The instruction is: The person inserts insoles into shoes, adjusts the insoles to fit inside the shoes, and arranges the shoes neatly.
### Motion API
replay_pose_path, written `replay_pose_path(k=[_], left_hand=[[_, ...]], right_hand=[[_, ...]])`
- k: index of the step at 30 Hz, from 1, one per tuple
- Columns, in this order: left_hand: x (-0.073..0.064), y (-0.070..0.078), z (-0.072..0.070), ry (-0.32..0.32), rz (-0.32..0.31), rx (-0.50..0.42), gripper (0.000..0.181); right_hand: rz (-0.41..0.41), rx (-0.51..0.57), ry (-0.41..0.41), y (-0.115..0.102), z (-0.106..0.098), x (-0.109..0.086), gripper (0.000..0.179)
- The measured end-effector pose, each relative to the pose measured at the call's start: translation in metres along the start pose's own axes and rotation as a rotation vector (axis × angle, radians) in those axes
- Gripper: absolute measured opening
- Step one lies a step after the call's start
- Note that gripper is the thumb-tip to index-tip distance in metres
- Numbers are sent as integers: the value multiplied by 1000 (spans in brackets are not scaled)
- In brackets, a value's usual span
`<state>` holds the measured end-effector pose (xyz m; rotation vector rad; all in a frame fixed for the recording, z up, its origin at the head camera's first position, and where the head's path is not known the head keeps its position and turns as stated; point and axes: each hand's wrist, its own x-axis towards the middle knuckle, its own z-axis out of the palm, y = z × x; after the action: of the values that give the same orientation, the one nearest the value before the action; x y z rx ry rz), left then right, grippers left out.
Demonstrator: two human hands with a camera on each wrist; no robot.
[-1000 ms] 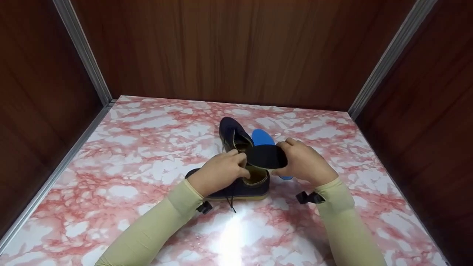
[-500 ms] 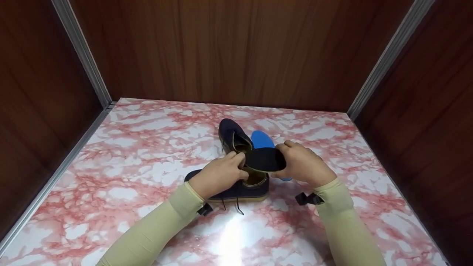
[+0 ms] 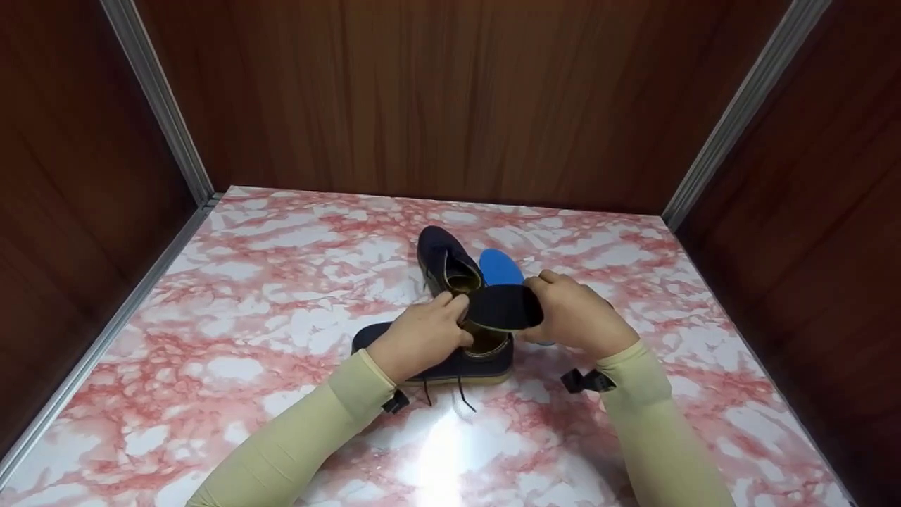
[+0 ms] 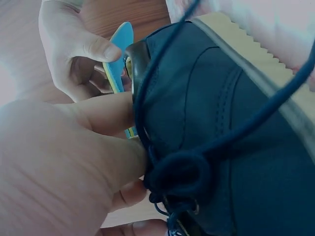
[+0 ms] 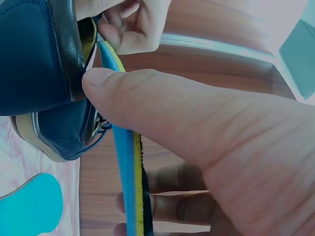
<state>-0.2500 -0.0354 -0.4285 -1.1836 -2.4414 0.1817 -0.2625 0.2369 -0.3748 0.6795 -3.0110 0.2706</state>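
Observation:
A dark navy lace-up shoe point(image 3: 482, 367) with a tan sole lies side-on under both hands. My left hand point(image 3: 421, 336) grips it at the opening, thumb and fingers at the collar beside the laces point(image 4: 179, 172). My right hand point(image 3: 583, 317) pinches an insole point(image 3: 503, 308), thumb on its blue face and fingers against its black back. In the right wrist view the insole point(image 5: 129, 177) shows a yellow edge, and its tip points into the shoe's opening. In the head view the tilted insole overlaps the opening, so part of the shoe's inside is hidden.
Behind stands the matching navy shoe point(image 3: 438, 255), its toe pointing away. Next to it a second blue insole point(image 3: 501, 266) lies flat on the red-and-white marbled table point(image 3: 295, 260). Brown wood panels point(image 3: 450, 98) enclose the back and sides.
The insole in my right hand has come down slightly over the shoe's opening. The near shoe's lace ends have shifted to the right. My left hand keeps its grip.

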Motion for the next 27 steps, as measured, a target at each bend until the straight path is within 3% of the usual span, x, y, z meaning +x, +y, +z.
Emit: replay_pose_path(k=[5, 13, 18, 23, 27], left_hand=[[0, -3, -2, -18, -7, -38, 26], [0, -11, -6, -68, -47, -249, 24], [-1, -14, -6, -92, -44, -340, 9], [-1, -18, -11, -166, -45, -395, 29], [-1, -20, -11, -163, -40, -349, 35]], right_hand=[[17, 11, -10, -1, -1, 0, 79], [5, 0, -19, 0, -2, -1, 82], [9, 11, -21, 0, -2, 0, 79], [19, 16, -39, 2, -2, 1, 77], [-2, 21, -38, 3, -3, 0, 68]])
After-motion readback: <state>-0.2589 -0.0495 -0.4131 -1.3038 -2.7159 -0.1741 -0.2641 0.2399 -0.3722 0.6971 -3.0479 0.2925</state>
